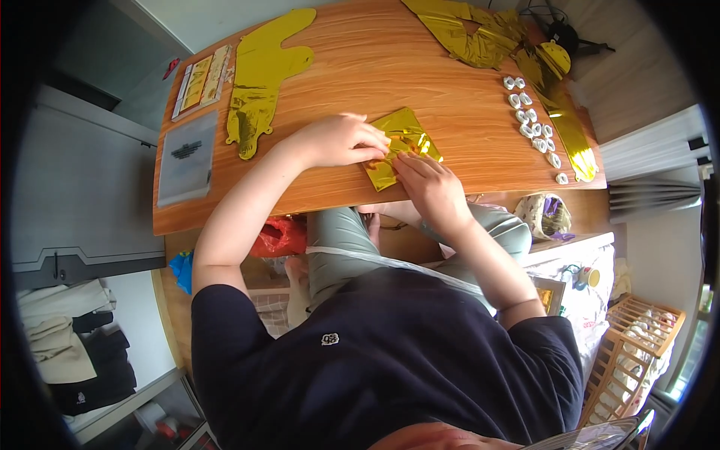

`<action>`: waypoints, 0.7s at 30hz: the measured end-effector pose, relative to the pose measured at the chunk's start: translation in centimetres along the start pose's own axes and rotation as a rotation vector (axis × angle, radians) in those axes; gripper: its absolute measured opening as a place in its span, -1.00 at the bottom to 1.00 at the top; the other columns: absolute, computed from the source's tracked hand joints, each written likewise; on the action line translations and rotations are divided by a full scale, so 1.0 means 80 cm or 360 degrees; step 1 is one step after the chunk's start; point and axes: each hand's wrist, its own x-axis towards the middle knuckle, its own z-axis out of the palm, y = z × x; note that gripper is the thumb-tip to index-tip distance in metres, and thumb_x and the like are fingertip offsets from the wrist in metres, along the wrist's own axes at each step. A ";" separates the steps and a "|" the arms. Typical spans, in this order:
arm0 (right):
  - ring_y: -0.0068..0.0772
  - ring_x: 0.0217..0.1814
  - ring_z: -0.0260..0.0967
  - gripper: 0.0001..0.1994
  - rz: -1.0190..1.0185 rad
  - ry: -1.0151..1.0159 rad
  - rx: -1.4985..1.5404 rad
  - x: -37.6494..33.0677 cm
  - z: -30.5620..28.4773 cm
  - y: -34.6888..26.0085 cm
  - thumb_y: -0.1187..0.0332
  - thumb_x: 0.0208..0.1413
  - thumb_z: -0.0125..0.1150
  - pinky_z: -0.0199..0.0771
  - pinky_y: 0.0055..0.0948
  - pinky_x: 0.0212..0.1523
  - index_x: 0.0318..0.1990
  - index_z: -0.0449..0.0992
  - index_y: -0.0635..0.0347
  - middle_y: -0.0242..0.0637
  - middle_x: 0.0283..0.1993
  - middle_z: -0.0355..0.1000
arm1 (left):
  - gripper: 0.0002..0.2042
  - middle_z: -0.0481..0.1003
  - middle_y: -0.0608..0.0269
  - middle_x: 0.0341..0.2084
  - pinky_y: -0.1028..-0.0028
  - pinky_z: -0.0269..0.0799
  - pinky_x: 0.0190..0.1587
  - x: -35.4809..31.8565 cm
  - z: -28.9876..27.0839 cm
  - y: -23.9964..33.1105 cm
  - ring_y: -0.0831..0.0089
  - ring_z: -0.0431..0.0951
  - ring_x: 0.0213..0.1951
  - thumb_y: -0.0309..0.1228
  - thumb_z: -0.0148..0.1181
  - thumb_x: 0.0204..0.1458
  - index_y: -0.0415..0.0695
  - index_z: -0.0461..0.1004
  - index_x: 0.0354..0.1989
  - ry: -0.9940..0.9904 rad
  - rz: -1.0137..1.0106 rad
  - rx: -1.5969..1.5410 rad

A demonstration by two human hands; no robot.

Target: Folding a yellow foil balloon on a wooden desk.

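Observation:
A gold foil balloon [406, 127], folded into a flat, creased square, lies near the front edge of the wooden table. My left hand [345, 141] comes in from the left, its fingers curled with their tips on the foil's middle. From the right, my right hand [432, 186] has its fingers close together on the foil's near right part. The two sets of fingertips almost meet, and the fingers hide some of the foil between them. Both hands appear to pinch the foil; my right thumb is mostly out of sight.
A flat gold foil balloon [262, 71] lies at the left, another [480, 41] at the far right. Several small white coils [529, 116] line the right side. A clear plastic sleeve [187, 161] and a flat printed pack [201, 81] sit at the left edge.

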 end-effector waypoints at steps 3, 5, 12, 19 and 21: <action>-0.20 0.03 0.59 -0.71 0.0064 0.0103 0.0004 0.002 0.005 -0.007 0.37 0.15 0.27 0.60 -0.27 0.01 0.04 0.60 0.16 -0.24 0.06 0.59 | -0.56 0.36 0.20 0.38 0.06 0.05 0.51 0.018 0.009 0.009 0.16 0.25 0.45 -0.32 0.14 0.28 0.02 0.43 0.34 0.0364 0.0170 0.0343; -0.20 -0.01 0.59 -0.68 0.0083 0.0062 0.0018 0.005 0.002 -0.009 0.37 0.16 0.26 0.60 -0.28 -0.02 0.08 0.58 0.16 -0.24 0.02 0.60 | -0.52 0.28 0.21 0.43 0.04 0.00 0.53 0.021 0.034 0.002 0.18 0.16 0.49 -0.33 0.14 0.28 0.01 0.36 0.39 0.0358 0.0119 0.0416; -0.20 -0.22 0.57 -0.46 -0.0115 -0.0126 -0.0020 0.021 -0.025 0.005 0.39 0.12 0.25 0.58 -0.28 -0.16 0.30 0.40 0.19 -0.26 -0.30 0.54 | -0.43 0.14 0.17 0.51 0.04 -0.14 0.56 0.019 0.045 -0.006 0.20 -0.01 0.55 -0.27 0.05 0.30 -0.03 0.20 0.49 0.0375 0.0131 0.0348; -0.17 -0.24 0.57 -0.48 -0.0269 -0.0109 0.0038 0.038 -0.038 0.015 0.42 0.10 0.26 0.59 -0.26 -0.18 0.26 0.42 0.22 -0.26 -0.27 0.55 | -0.36 0.19 0.16 0.48 0.12 -0.09 0.56 0.023 0.048 -0.003 0.22 0.07 0.53 -0.32 0.20 0.20 -0.06 0.21 0.48 0.0460 0.0045 0.0296; -0.15 -0.23 0.58 -0.56 -0.0370 0.0111 0.0150 0.036 -0.032 0.020 0.43 0.10 0.28 0.59 -0.24 -0.20 0.18 0.46 0.22 -0.25 -0.24 0.57 | -0.39 0.20 0.15 0.47 0.14 -0.04 0.55 0.024 0.051 -0.006 0.23 0.10 0.51 -0.33 0.19 0.21 -0.05 0.24 0.47 0.0483 0.0079 0.0323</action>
